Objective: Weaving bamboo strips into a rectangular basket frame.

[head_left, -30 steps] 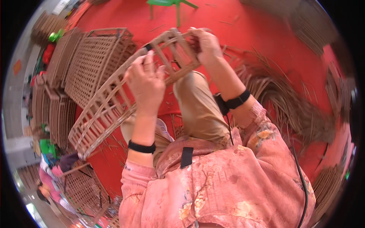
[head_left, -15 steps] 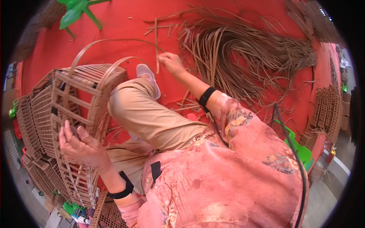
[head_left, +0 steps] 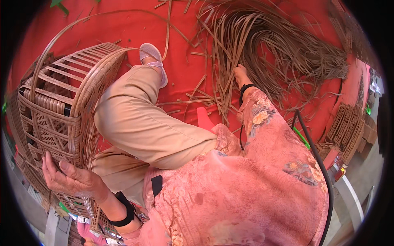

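Note:
A brown woven basket (head_left: 67,143) leans at my left beside my knee, with a slatted panel facing up. My left hand (head_left: 69,178) lies against its near lower side, palm up, fingers stretched and thumb apart. One long flat strip (head_left: 98,16) arches from the basket over the red floor and past my foot. My right hand (head_left: 240,76) reaches forward to the near left edge of a big coiled heap of brown strips (head_left: 279,45). Its fingers are small and partly lost among the strips, so their grip is unclear.
Short cut pieces of strip (head_left: 201,98) lie on the red floor covering (head_left: 180,82) between my foot and the heap. Stacked woven panels (head_left: 347,127) stand at the right, and more wickerwork is behind the basket. A dark cable (head_left: 310,151) runs along my right side.
My right hand has left the end of the arched strip and moved right to the heap. The basket has tipped so its slatted panel faces up; my left hand moved lower left.

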Motion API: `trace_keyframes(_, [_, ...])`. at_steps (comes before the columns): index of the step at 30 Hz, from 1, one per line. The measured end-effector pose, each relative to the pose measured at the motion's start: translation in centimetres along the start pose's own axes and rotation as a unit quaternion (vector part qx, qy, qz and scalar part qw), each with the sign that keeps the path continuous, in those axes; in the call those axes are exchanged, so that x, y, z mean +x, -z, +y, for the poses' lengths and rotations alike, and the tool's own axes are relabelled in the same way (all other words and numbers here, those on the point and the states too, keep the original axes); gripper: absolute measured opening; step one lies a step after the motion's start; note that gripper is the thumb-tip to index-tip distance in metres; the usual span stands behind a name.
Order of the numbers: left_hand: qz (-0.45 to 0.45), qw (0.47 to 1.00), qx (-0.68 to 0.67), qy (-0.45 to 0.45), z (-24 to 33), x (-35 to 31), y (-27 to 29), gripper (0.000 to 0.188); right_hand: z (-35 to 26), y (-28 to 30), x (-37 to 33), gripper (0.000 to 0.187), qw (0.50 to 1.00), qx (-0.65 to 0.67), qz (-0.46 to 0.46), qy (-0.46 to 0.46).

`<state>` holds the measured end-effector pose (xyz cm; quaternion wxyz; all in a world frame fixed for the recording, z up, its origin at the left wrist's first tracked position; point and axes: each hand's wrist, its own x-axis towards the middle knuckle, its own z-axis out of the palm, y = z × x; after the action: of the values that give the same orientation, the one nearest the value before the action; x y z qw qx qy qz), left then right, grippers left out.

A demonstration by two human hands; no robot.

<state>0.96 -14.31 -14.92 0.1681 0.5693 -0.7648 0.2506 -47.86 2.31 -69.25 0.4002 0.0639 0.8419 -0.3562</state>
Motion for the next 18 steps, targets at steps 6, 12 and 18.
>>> trace_keyframes(6, [-0.006, 1.000, 0.000, 0.003, 0.1, 0.1, -0.1, 0.034, -5.2, -1.0, -4.7, 0.008, 1.000, 0.018, 0.005, 0.006])
trace_keyframes(12, [0.000, 1.000, -0.014, 0.011, 0.4, 0.1, -0.2, 0.033, -9.4, -2.0, -8.3, 0.010, 0.981, 0.143, -0.123, -0.033])
trace_keyframes(18, [0.029, 0.997, -0.064, 0.039, 0.5, 0.1, 0.2, 0.033, -20.5, -1.9, -20.7, 0.006, 0.871, 0.317, -0.374, 0.006])
